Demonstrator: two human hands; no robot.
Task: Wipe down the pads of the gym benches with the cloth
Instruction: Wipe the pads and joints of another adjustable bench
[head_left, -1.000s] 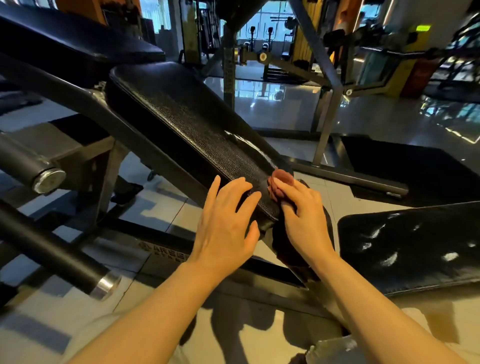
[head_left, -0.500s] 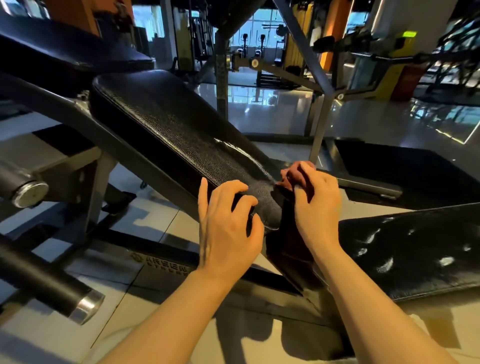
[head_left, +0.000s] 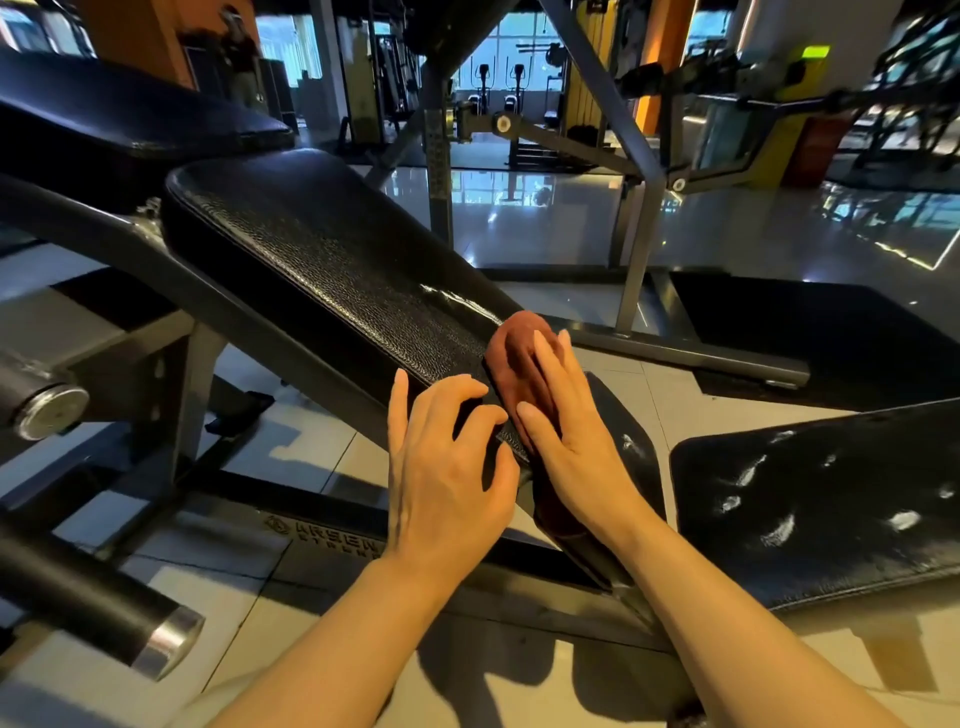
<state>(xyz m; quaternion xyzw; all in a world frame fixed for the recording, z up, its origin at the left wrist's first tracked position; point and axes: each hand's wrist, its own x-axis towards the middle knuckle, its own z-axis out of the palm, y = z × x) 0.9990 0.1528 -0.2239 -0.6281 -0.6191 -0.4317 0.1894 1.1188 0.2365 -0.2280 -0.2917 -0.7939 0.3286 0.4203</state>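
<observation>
Cloth (head_left: 511, 358) sits mid-frame on the lower right edge of the sloped pad (head_left: 322, 260), pressed there by the right hand (head_left: 566, 441) with fingers straight, not pinching. Left hand (head_left: 441, 467) rests beside it on the pad's end, fingers spread and lightly bent, holding nothing. With no real grip on the cloth, I'd worry it slides off the edge toward the floor, or bunches and only smears the streaks. Second pad (head_left: 831, 499) at lower right looks streaked too.

Head view, downward, close over hands (head_left: 519, 452)
</observation>
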